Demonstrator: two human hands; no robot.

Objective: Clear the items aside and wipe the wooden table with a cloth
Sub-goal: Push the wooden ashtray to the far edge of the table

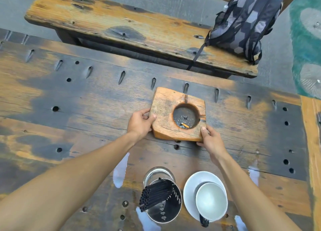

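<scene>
Both hands are gripping the wooden ashtray (177, 114) on the wooden table (86, 100), the left hand (140, 124) curling around its left edge and the right hand (211, 139) pinching its near right corner.

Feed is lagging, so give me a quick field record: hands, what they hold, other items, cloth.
left hand: grips left edge of wooden ashtray
right hand: grips ashtray's near right corner
ashtray contents: ash, one cigarette butt
near edge of table: straw holder, cup on saucer
bench: backpack
cloth: not visible
</scene>
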